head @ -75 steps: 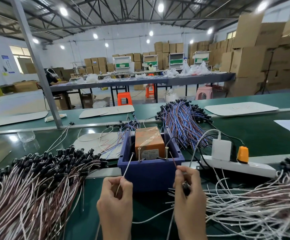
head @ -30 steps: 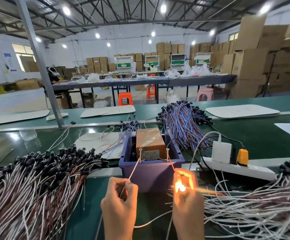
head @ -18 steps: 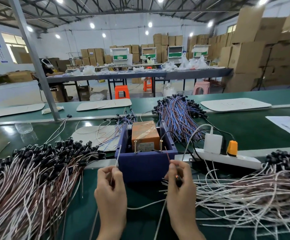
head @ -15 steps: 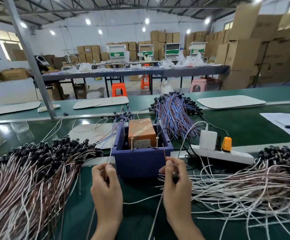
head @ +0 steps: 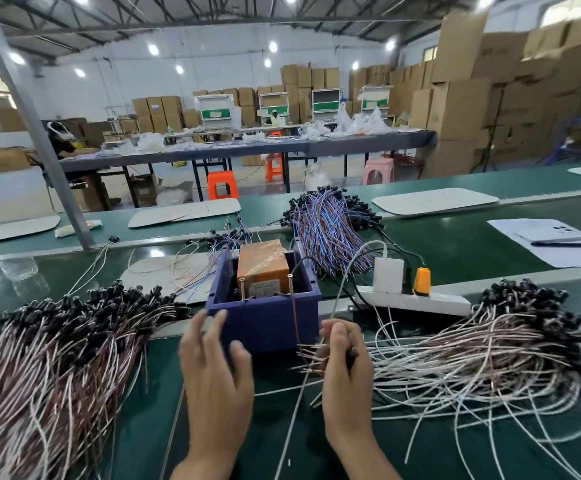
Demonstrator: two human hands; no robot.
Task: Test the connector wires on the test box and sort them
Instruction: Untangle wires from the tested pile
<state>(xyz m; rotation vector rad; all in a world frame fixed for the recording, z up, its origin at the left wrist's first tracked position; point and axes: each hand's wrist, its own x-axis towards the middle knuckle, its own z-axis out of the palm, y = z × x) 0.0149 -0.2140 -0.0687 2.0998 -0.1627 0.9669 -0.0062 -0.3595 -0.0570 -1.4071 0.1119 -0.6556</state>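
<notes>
The blue test box [head: 268, 323] is set at the centre of the frame on the green desk [head: 455, 251]. A connector wire [head: 295, 317] is pinched in the curled fingers of the right hand [head: 346, 372], its lead raised towards the box's right pin [head: 290, 284]. The left hand [head: 216, 368] is held empty at lower centre, fingers spread.

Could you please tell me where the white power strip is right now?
The power strip lies right of centre in the head view, just right of the blue box and behind the right-hand wire pile.
</notes>
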